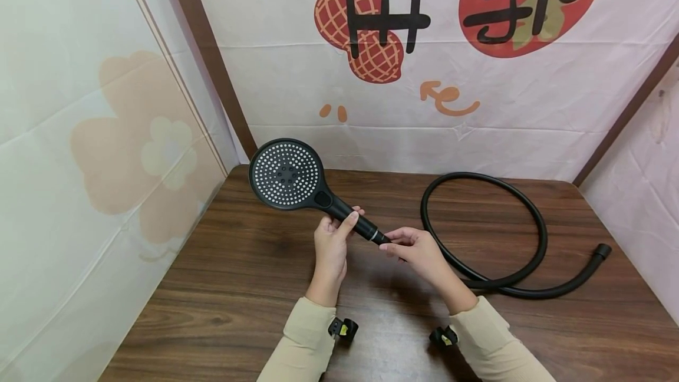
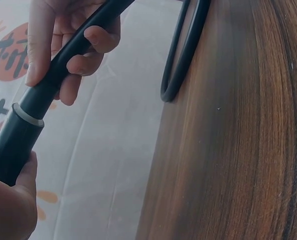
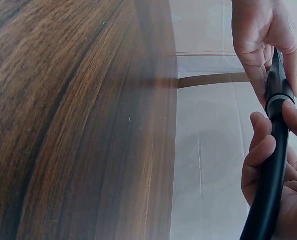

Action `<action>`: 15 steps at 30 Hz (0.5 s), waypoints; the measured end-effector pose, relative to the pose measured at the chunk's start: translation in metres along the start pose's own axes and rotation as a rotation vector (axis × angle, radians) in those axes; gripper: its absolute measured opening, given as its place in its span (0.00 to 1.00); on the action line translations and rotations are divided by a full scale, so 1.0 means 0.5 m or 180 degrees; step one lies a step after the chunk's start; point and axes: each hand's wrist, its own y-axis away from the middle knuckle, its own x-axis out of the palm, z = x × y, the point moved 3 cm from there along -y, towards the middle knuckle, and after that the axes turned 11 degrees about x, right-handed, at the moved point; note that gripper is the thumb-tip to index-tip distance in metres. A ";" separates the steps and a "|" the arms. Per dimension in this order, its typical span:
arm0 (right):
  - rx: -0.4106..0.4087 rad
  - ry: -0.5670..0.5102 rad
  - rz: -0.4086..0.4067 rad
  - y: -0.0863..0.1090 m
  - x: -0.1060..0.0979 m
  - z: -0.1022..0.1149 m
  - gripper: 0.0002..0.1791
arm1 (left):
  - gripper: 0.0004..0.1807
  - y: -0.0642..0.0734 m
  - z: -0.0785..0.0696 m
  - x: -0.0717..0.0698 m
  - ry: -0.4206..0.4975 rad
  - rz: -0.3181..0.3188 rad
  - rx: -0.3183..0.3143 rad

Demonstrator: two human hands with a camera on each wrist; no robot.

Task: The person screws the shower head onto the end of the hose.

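A black shower head (image 1: 286, 174) with a round face of pale nozzles is held up above the table, tilted with its handle toward the lower right. My left hand (image 1: 332, 246) grips the handle, thumb along the front. At the handle's end, my right hand (image 1: 416, 250) pinches the end of a black shower hose (image 3: 269, 192), which runs back through its fingers in the right wrist view. Hose and handle meet in line at a pale ring (image 2: 27, 115), seen in the left wrist view. Whether the threads are engaged cannot be told.
The rest of the hose (image 1: 541, 234) lies looped on the right side of the brown wooden table (image 1: 212, 311), its free end fitting (image 1: 602, 250) pointing to the right edge. Printed white cloth walls (image 1: 286, 87) stand behind and on both sides.
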 end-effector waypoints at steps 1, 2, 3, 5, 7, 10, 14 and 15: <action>-0.0005 0.0008 0.0001 0.000 0.000 0.000 0.15 | 0.20 0.000 0.000 0.000 -0.0004 0.0000 -0.0001; -0.0008 0.0013 0.0005 -0.001 0.000 0.000 0.15 | 0.20 0.000 0.000 0.000 -0.0006 -0.0004 -0.0008; -0.0005 0.0010 0.0010 -0.001 0.000 -0.001 0.15 | 0.19 0.000 0.000 0.000 -0.0011 -0.0008 -0.0010; 0.0001 0.0002 0.0021 -0.001 0.000 -0.001 0.15 | 0.19 0.000 0.000 -0.001 -0.0035 -0.0011 -0.0007; 0.0016 -0.0015 0.0033 -0.001 0.000 -0.001 0.15 | 0.18 -0.001 0.001 -0.001 -0.0054 -0.0015 -0.0006; 0.0041 -0.0039 0.0043 0.000 -0.001 -0.001 0.15 | 0.20 -0.002 0.001 -0.001 -0.0070 -0.0006 0.0001; 0.0052 -0.0030 0.0054 0.001 -0.001 0.000 0.15 | 0.21 -0.001 -0.001 0.000 -0.0061 -0.0014 -0.0005; 0.0054 -0.0023 0.0057 0.001 -0.001 0.001 0.15 | 0.21 -0.001 -0.002 0.001 -0.0056 -0.0021 -0.0009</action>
